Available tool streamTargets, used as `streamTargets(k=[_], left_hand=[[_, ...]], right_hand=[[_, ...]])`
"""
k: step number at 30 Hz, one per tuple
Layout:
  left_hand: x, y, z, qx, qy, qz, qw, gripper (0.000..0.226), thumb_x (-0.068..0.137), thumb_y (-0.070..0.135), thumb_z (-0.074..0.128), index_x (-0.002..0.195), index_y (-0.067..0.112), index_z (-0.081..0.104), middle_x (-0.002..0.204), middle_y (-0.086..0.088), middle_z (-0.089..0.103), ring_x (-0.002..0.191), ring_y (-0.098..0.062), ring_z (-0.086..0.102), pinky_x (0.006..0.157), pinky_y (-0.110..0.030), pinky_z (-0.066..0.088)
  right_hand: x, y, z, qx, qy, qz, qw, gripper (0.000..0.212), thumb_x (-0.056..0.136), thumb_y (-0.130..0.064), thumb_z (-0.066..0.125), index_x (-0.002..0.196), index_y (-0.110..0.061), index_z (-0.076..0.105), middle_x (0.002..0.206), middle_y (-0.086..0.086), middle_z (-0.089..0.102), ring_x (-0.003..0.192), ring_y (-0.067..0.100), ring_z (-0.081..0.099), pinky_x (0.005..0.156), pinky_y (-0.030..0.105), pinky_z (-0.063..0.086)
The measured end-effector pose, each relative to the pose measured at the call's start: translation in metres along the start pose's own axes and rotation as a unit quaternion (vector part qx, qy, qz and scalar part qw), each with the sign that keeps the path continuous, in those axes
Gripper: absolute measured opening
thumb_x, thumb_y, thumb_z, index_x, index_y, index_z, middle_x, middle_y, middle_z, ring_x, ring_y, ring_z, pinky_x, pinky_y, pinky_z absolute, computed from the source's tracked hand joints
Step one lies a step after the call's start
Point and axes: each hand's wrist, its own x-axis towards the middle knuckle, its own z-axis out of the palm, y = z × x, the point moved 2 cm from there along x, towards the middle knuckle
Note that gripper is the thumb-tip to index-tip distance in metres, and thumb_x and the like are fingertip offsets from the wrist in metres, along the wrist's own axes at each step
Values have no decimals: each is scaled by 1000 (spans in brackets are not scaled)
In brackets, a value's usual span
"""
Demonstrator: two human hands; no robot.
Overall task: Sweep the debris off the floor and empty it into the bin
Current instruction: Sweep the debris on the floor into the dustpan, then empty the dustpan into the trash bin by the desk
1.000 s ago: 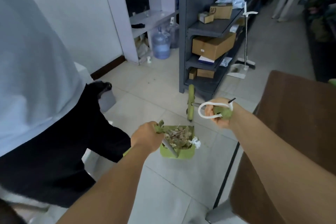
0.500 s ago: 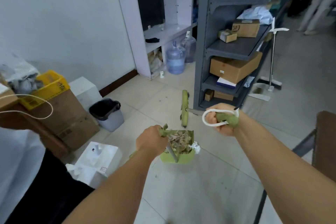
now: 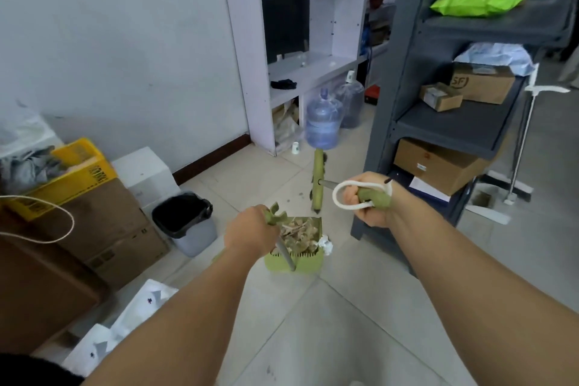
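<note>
My left hand (image 3: 252,231) grips the green handle of a green dustpan (image 3: 294,263), which hangs just above the floor. Dry leaves and a crumpled white paper (image 3: 300,233) fill the pan. My right hand (image 3: 365,202) is closed on the green grip of a broom, with a white cord loop around it. The broom's green head (image 3: 318,180) stands on edge on the floor beyond the pan. A grey bin (image 3: 188,222) with a black liner stands open to the left of the dustpan, against cardboard boxes.
A grey metal shelf rack (image 3: 394,122) with cartons rises at the right. A blue water bottle (image 3: 322,122) stands ahead beside white shelving. Cardboard boxes (image 3: 103,229) and a yellow crate (image 3: 72,172) line the left wall. White bags (image 3: 125,320) lie on the floor near my left arm.
The view has swung left and up: a person in white who filled the left side is gone, and the bin and boxes have come into view. Both hands keep their grips.
</note>
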Motion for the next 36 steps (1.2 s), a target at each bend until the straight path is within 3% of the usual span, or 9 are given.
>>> streamTargets(k=[9,13,17,22,27,31,36], left_hand=[[143,46,-9,3,29,-78,997,11,82,27,63,92,21,64,78,3,65,73,-20,61,50,-25,39],[199,64,-13,-13,34,-112,993,11,82,28,63,91,22,63,81,2,67,76,-20,63,59,-28,48],[254,68,-13,-23,49,-137,989,12,82,28,63,92,22,63,84,2,67,77,-20,62,58,-27,42],[338,57,-19,-19,59,-156,986,13,82,29,64,93,22,65,85,1,68,82,-21,64,66,-29,50],[422,38,-34,-24,60,-167,984,11,82,29,64,90,22,66,83,1,68,81,-21,64,68,-31,52],[465,24,-54,-20,65,-191,979,10,81,32,65,87,24,65,83,2,67,79,-20,63,67,-30,50],[498,8,-82,-18,88,-221,971,10,80,34,66,83,24,65,78,5,65,78,-21,63,70,-32,52]], right_hand=[[134,-133,12,-28,-71,23,997,31,93,-4,37,65,-5,50,40,3,46,24,8,44,28,13,39],[183,-188,23,-54,-112,40,991,29,92,-4,36,66,-7,49,37,2,46,25,8,45,28,11,38],[237,-224,44,-79,-129,52,987,28,91,-1,35,66,-8,48,39,3,46,25,8,44,28,11,38],[306,-268,81,-25,-154,101,983,28,95,-12,43,71,-2,51,43,6,50,26,9,48,29,14,42],[382,-314,127,-20,-139,102,985,49,92,-9,46,46,3,59,42,5,51,26,10,49,29,15,43],[433,-344,168,-23,-149,105,983,25,91,-8,46,70,-5,59,65,2,50,27,10,49,27,17,41],[490,-378,210,-89,-143,82,982,26,90,-1,44,65,-6,47,38,6,44,24,12,45,28,15,41]])
